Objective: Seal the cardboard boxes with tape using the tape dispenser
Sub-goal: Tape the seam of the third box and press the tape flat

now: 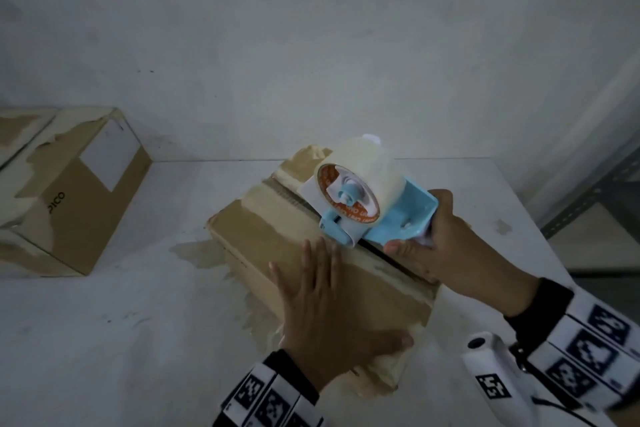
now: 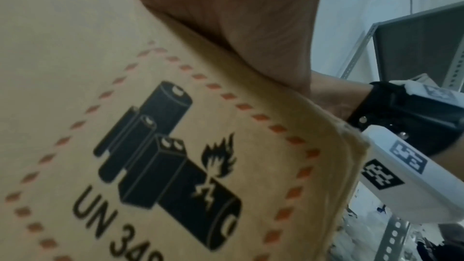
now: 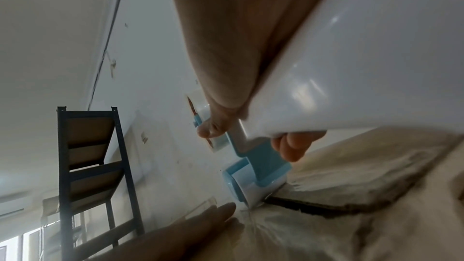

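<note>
A brown cardboard box (image 1: 273,236) lies on the white table, its top flaps closed with a dark seam running along the middle. My left hand (image 1: 318,291) lies flat on the near-left flap, fingers straight, thumb over the near edge. My right hand (image 1: 436,239) grips the white handle of a light-blue tape dispenser (image 1: 398,215) carrying a roll of clear tape (image 1: 356,180). The dispenser's front roller (image 3: 248,192) sits on the seam about midway along the box. In the left wrist view my palm (image 2: 238,27) presses the box's edge above a battery hazard label (image 2: 163,156).
A second cardboard box (image 1: 79,191), patched with old tape and a white label, lies at the table's left. A metal shelf rack (image 3: 88,166) stands off to the right side. The wall rises just behind the table (image 1: 121,340).
</note>
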Tool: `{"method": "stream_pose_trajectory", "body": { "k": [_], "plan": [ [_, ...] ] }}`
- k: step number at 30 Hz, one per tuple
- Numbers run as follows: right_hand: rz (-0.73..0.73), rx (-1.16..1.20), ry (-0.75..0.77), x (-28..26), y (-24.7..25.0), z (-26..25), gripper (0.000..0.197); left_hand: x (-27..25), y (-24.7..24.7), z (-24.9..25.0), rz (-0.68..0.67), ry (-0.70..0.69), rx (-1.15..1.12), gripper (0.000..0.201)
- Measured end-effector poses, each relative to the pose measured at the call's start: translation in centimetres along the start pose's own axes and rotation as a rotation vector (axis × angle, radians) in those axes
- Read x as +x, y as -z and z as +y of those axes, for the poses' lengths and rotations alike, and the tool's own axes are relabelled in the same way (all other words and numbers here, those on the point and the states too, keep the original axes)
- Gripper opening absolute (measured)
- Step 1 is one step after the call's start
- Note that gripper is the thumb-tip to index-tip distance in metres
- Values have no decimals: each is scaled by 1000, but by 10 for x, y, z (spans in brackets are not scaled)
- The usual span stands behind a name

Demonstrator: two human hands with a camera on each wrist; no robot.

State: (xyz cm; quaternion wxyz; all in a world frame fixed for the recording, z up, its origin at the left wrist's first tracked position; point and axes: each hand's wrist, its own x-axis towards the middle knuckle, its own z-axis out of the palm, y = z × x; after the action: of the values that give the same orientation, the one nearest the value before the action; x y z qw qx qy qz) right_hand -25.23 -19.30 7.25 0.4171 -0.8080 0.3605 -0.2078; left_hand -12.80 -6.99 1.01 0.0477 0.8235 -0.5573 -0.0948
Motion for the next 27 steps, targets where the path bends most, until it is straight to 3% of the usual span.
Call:
{"method": "stream_pose_trajectory", "body": {
  "k": [5,16,19,25,27],
  "plan": [
    [-4,-5,-2,9,-3,-1,68,12,16,-7,-158,8,-66,144],
    [81,-19,19,62,-30,-5,67,73,39,-51,-129,27,24,129],
    [83,-18,1,64,-31,-4,68,67,32,-40,-70,98,-24,123],
    [88,-3,-13,62,-32,-3,69,28,11,-19,-77,31,-31,143],
    [79,-21,-7,62,-31,-4,69,33,8,-21,-31,27,3,134]
  ]
}}
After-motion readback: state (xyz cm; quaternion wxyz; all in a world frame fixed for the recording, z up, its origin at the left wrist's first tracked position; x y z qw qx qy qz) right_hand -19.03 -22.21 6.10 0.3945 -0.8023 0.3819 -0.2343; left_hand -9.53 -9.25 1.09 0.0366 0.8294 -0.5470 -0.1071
